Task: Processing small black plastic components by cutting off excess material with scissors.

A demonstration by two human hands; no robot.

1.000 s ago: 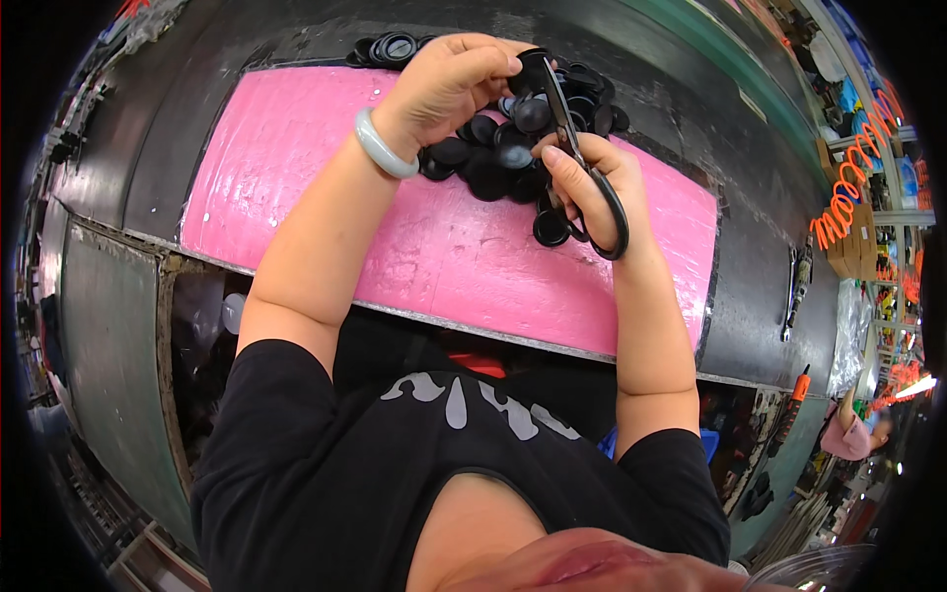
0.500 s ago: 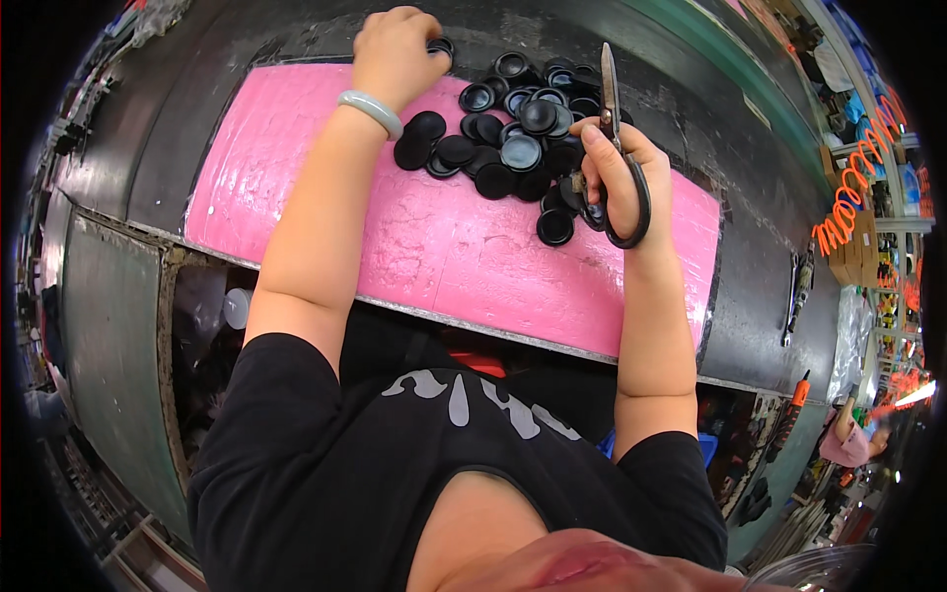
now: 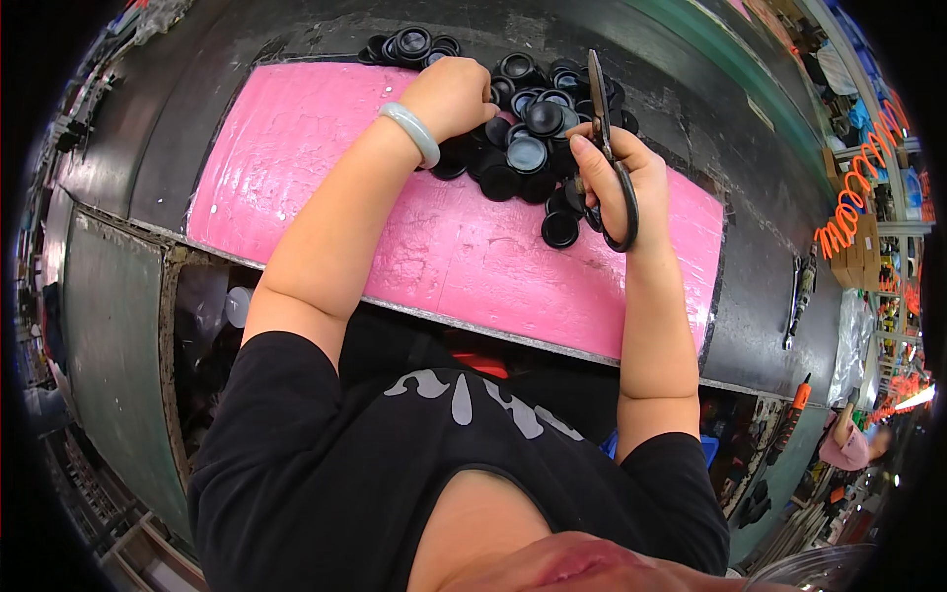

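Observation:
A heap of black round rubber caps [image 3: 528,118] lies at the far end of a pink mat [image 3: 326,168]. My left hand [image 3: 456,94], with a pale bangle on its wrist, rests fingers curled on the left side of the heap; whether it grips a cap is hidden. My right hand [image 3: 617,178] holds black-handled scissors [image 3: 604,128], blades together and pointing away from me, just right of the heap. One loose cap [image 3: 560,229] sits on the mat beside my right hand.
The mat lies on a dark metal workbench [image 3: 760,296]. A second small cluster of caps [image 3: 409,44] sits beyond the mat's far edge. A dark tool [image 3: 801,291] lies at the bench's right. Another person in pink [image 3: 848,444] is at the lower right.
My left hand came back from the bench beyond the mat's far left corner onto the heap of caps. My right hand with the scissors stayed in roughly the same place.

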